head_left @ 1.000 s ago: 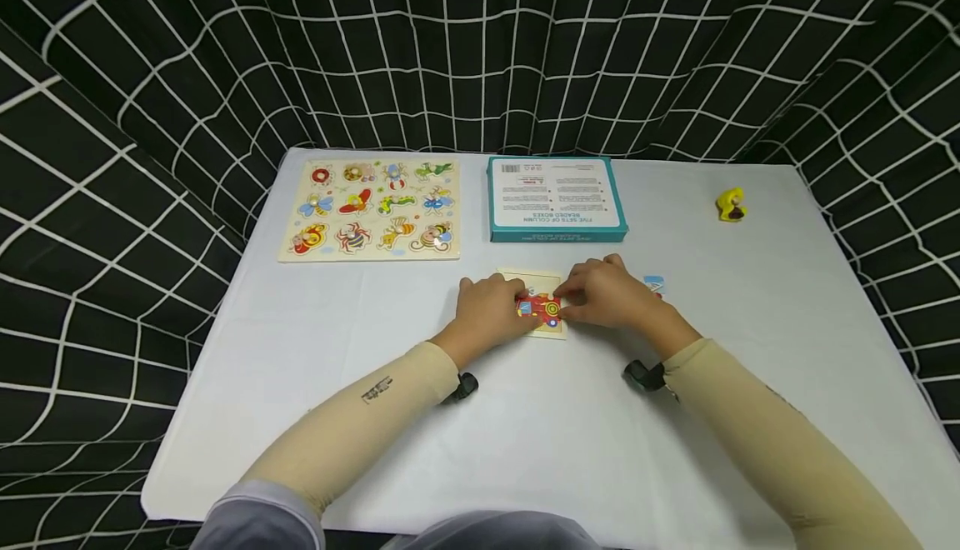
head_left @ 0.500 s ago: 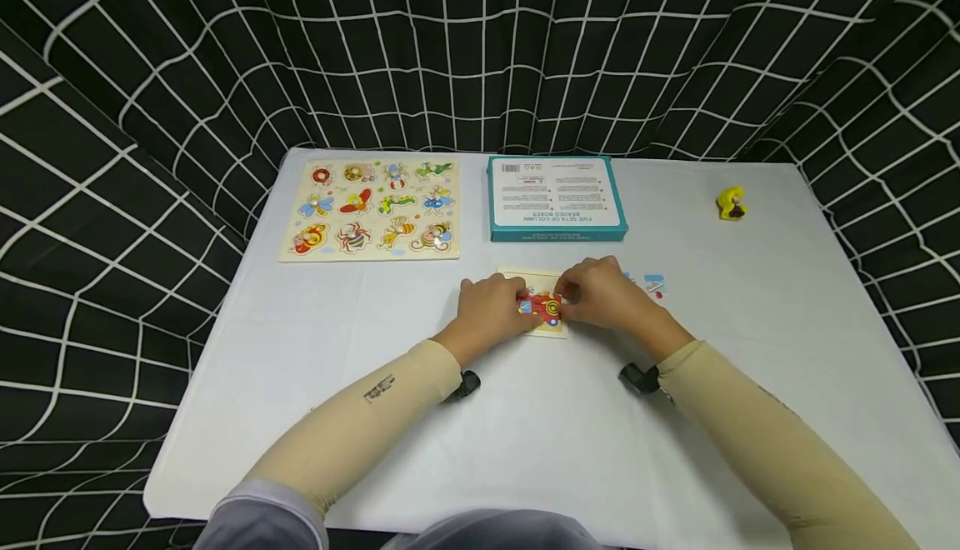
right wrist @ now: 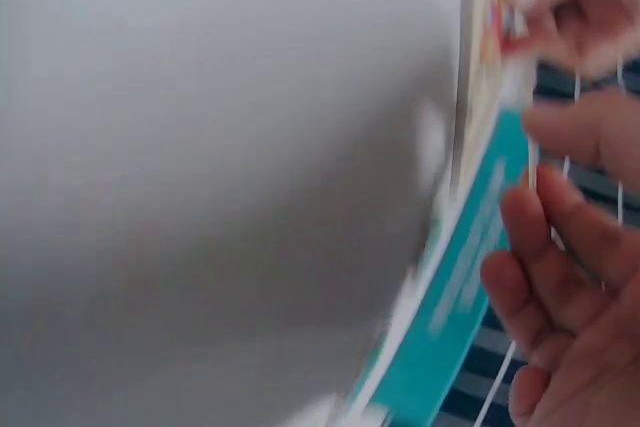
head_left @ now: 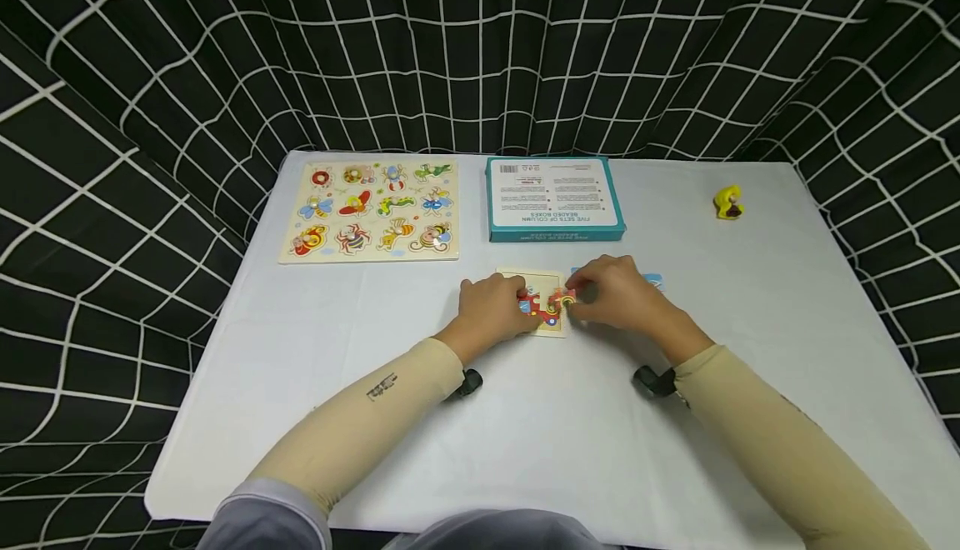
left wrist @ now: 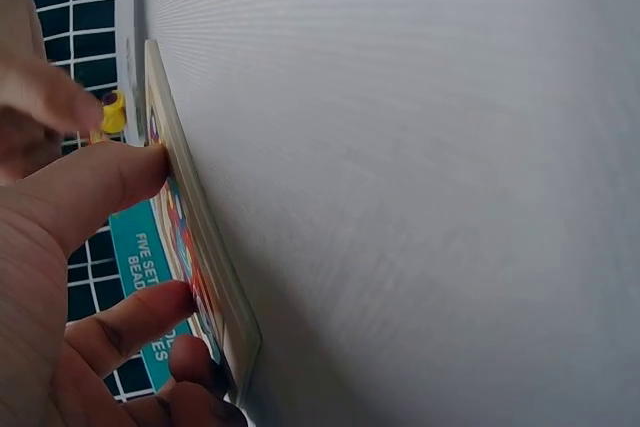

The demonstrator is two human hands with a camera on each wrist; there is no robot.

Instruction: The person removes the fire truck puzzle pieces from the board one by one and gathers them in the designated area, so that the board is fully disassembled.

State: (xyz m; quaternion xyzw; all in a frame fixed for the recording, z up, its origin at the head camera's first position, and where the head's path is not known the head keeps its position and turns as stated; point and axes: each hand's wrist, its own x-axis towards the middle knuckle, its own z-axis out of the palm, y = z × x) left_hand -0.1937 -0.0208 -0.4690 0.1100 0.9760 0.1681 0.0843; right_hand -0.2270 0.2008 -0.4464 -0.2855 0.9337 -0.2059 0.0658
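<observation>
A small wooden jigsaw puzzle board (head_left: 543,276) with a red vehicle picture lies mid-table. My left hand (head_left: 491,308) holds it at its left side. In the left wrist view, the thumb and index fingertip press on its face, with other fingers curled at its edge. My right hand (head_left: 617,292) pinches a red-and-yellow puzzle piece (head_left: 566,298) between thumb and fingers, tilted above the board's right part. In the right wrist view the piece shows only as a thin edge. A loose blue puzzle piece (head_left: 655,280) lies partly hidden behind the right hand.
Behind the hands lies a teal box (head_left: 555,235). A wooden peg puzzle with insect pictures (head_left: 369,210) lies at the back left. Toward the back right is a small yellow toy (head_left: 727,202). Black curtain with white grid lines (head_left: 480,50) surrounds the white table (head_left: 360,467).
My right hand has lifted the red-and-yellow piece from the board and moved slightly right with it, uncovering part of the board's recess. The left hand stays in place.
</observation>
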